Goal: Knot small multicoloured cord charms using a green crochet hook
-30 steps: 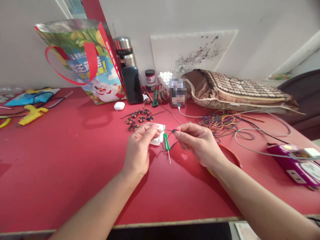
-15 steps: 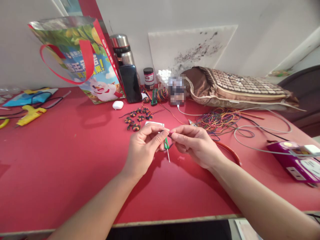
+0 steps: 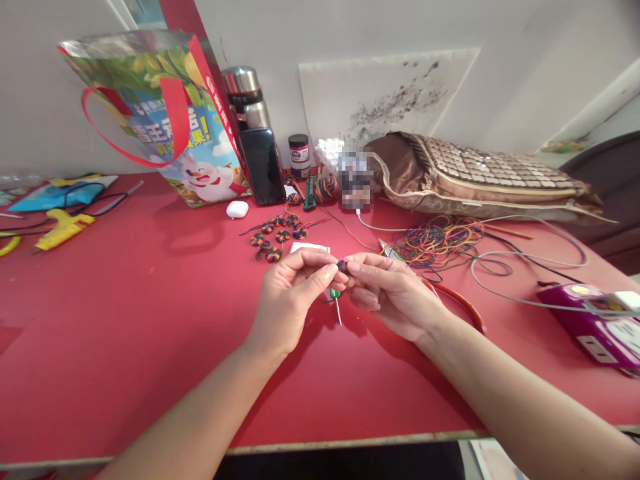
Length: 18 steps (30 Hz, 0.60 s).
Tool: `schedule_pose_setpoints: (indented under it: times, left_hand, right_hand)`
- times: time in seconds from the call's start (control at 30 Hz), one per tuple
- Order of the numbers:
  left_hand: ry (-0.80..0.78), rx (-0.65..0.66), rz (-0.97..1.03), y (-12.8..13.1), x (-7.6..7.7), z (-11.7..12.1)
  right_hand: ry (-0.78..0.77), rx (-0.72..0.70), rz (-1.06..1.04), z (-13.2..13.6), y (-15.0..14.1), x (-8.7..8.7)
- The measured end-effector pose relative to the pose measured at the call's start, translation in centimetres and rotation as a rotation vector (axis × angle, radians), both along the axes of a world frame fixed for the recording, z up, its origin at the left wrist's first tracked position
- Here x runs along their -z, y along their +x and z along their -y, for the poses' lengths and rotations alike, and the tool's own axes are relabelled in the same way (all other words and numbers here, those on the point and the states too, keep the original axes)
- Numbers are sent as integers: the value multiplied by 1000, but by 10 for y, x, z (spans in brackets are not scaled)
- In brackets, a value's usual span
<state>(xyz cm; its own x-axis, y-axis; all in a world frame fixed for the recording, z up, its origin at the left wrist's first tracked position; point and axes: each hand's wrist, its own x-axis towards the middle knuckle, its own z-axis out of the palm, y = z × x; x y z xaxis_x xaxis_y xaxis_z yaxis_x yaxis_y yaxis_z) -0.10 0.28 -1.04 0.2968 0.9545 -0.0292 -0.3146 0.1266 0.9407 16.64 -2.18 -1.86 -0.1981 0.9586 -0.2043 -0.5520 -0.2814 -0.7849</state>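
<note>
Between the fingertips of both hands sits a small dark knot of multicoloured cord (image 3: pixel 343 266), with a bit of pink at its top. My left hand (image 3: pixel 295 290) pinches its left side with thumb and forefinger; my right hand (image 3: pixel 387 283) pinches the right side. Under the hands, a green-handled tool with a thin metal shaft (image 3: pixel 338 308) lies on the red table (image 3: pixel 200 347), its upper part hidden. Beyond the left hand, several round knots of dark and orange cord (image 3: pixel 283 236) lie in a cluster. A white piece, perhaps paper (image 3: pixel 310 247), shows just behind the fingers.
A tangle of coloured cords (image 3: pixel 440 241) and scissors with orange-red handles (image 3: pixel 465 303) lie right. A phone (image 3: pixel 261 167), steel flask (image 3: pixel 247 97) and shopping bag (image 3: pixel 190 150) stand behind. A yellow glue gun (image 3: pixel 63 229) is left; a purple power strip (image 3: pixel 585 320) sits right.
The small knot has turned and shows more between the fingertips. My right-hand fingers have shifted slightly around it. The view has moved a little.
</note>
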Motion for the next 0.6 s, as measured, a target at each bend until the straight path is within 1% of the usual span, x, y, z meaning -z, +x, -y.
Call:
schedule_pose_setpoints:
  times: [0.13, 0.27, 0.4, 0.5, 0.6]
  left_hand:
    - [-49, -5, 18, 1, 0, 0]
    - [-84, -3, 19, 1, -1, -1]
    - [-97, -6, 38, 2, -3, -1]
    - [-106, 0, 51, 4, -4, -2]
    - [-114, 0, 68, 5, -4, -4]
  right_hand:
    - [-18, 8, 0, -1, -1, 0]
    - [-18, 45, 7, -1, -2, -1]
    - [-30, 102, 62, 0, -3, -1]
    - [-11, 149, 106, 1, -4, 0]
    - [6, 160, 132, 1, -5, 1]
